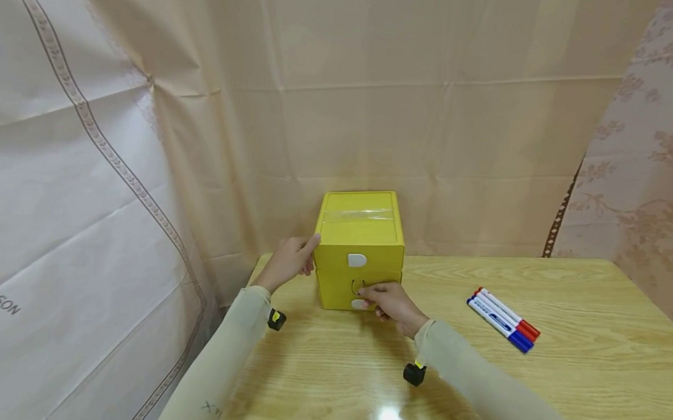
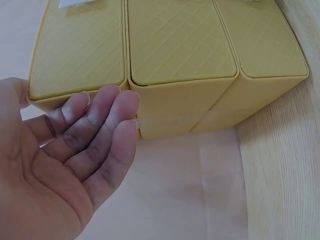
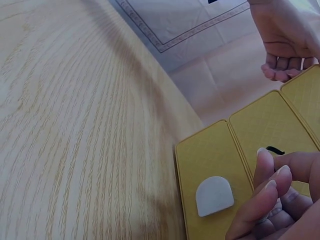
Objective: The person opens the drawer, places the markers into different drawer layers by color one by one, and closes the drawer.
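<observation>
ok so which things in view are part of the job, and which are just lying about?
Part of the job, by the look of it:
- yellow drawer unit, left hand touching it
- black loop on the middle drawer, at the right hand's fingers

Apparently just lying about:
- red and blue markers, untouched

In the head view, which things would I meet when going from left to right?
White cloth with printed border, left hand, yellow drawer box, red- and blue-capped markers, pink floral cloth. The right hand overlaps the box, so I leave it out.
</observation>
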Demonstrator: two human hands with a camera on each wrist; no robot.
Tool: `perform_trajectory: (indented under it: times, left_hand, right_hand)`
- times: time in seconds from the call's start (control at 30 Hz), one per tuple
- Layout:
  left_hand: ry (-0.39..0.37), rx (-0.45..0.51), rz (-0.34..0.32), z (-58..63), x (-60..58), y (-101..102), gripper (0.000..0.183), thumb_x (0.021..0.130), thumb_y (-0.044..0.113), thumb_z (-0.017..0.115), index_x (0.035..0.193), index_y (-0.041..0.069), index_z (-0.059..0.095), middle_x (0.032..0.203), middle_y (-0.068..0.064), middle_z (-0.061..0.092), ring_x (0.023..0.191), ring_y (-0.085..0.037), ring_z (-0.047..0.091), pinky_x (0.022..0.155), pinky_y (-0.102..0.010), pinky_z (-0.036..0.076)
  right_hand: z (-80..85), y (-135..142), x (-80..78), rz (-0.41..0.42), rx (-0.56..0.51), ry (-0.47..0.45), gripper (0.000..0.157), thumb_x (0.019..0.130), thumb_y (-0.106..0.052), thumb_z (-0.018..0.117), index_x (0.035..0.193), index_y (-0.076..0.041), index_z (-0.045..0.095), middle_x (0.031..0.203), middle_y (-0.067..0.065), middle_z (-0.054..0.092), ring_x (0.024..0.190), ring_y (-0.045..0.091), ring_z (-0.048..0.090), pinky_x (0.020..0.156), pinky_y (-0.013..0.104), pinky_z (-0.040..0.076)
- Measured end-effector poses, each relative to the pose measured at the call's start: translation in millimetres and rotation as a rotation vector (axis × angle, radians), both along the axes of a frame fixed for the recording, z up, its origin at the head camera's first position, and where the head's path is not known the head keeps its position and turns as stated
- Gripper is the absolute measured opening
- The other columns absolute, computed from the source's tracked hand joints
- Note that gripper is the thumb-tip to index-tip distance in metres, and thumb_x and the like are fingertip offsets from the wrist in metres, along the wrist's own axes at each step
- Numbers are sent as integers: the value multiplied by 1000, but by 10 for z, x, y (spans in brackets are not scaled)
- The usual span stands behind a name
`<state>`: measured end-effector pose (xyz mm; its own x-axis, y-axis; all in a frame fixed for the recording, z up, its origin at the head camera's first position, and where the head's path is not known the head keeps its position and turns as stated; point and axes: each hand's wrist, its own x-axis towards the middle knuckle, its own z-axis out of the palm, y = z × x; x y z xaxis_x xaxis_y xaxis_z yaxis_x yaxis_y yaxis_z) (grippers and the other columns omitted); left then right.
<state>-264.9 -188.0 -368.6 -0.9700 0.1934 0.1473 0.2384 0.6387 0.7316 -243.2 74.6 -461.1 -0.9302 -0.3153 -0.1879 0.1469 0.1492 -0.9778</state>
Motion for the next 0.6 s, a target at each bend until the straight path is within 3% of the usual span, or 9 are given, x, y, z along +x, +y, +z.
perform_trajectory:
  times: [0.23,0.47,0.6]
  left_hand:
    - [-11,3,-13,0,-8,-4,69,107,60,38,80,5,68,76,-15,70,68,-29,68,71,-50,58]
    - [-14,-5,-9,-2,-14,-6,69,107,61,38,80,6,69,76,-14,70,69,-30,68,65,-38,57]
    - [-2,-4,-4,-15,-17,-14,69,107,61,38,79,6,70,74,-12,69,69,-31,69,64,-38,57]
  right_hand:
    - [1,-1,8,-3,0,-16,29,102,-26,67,114,-2,74,88,8,70,59,11,43,56,25,38]
    - [-28,-6,28,-14,-15,-14,28,103,-25,64,117,-3,75,84,5,71,58,11,42,54,24,36]
    - [-57,-17,55,-20,-10,-2,28,105,-25,62,119,-4,75,81,3,71,57,11,42,53,24,36]
